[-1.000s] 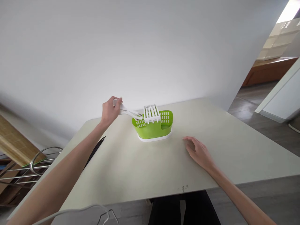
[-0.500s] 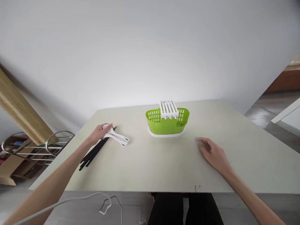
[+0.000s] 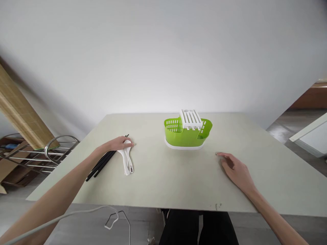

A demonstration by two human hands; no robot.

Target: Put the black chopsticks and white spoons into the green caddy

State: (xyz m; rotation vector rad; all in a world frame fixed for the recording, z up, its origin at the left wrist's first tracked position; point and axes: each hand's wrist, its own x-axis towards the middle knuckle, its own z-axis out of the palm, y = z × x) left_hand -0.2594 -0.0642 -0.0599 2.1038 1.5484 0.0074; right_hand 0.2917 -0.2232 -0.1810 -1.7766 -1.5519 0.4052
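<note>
My left hand [image 3: 121,143] is closed around the bowl end of white spoons [image 3: 127,163]; their handles point toward the table's front edge. At least two overlap. Black chopsticks [image 3: 104,163] lie slantwise on the table under and beside this hand, partly covered by it. My right hand [image 3: 235,170] is at the table's right side, fingers loosely bent and apart from the thumb, holding nothing. Between the hands, toward the back, stands a green basket [image 3: 184,137] with a white base and a white slotted rack [image 3: 192,118] across its top.
The pale table [image 3: 163,187] reaches back to a white wall [image 3: 163,58]. Left of it are a metal rack [image 3: 51,153] and a leaning yellowish board [image 3: 22,105]. A white cable [image 3: 76,212] crosses the lower left, in front of my left arm.
The spoons have swung in my left hand, so the handles now point toward me instead of rightward. My view has shifted slightly. The right hand has stayed almost in place.
</note>
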